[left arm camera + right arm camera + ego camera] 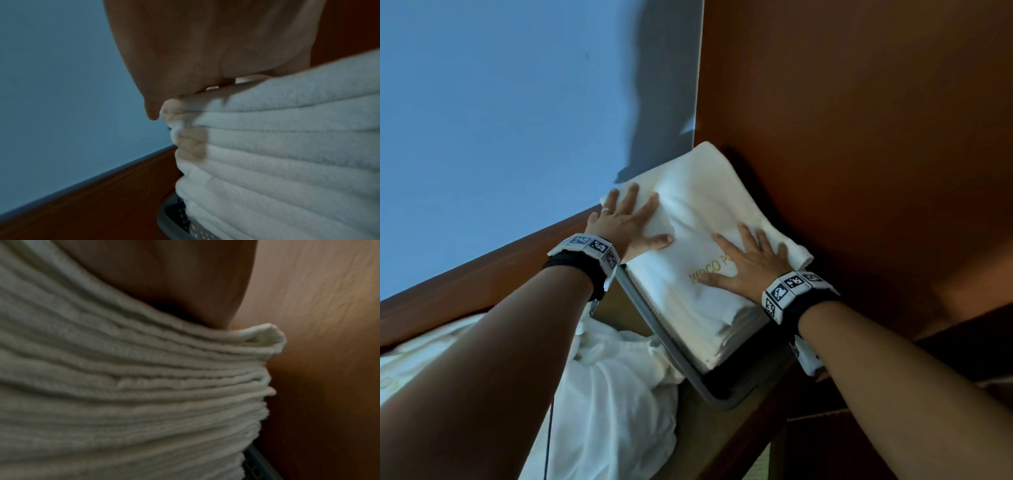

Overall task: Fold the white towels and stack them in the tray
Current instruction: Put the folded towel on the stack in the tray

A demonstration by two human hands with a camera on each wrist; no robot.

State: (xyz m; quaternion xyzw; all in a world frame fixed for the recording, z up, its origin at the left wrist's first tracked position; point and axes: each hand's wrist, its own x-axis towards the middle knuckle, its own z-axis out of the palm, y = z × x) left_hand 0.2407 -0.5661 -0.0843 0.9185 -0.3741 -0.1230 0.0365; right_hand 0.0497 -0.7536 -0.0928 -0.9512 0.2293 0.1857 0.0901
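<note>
towels (698, 219): white, stacked in layers; gold lettering on the top one under my right hand (748, 263)
tray (681, 363): grey rim; its wall shows a dotted pattern of small holes in the left wrist view
wall (500, 120): pale blue, with a grey shadow
wood panel (859, 120): reddish brown, faint grain
loose cloth (616, 394): white, crumpled
wristbands (585, 270): black straps, white blocks with black-and-white square codes
ring on my left hand (625, 219): silver
</note>
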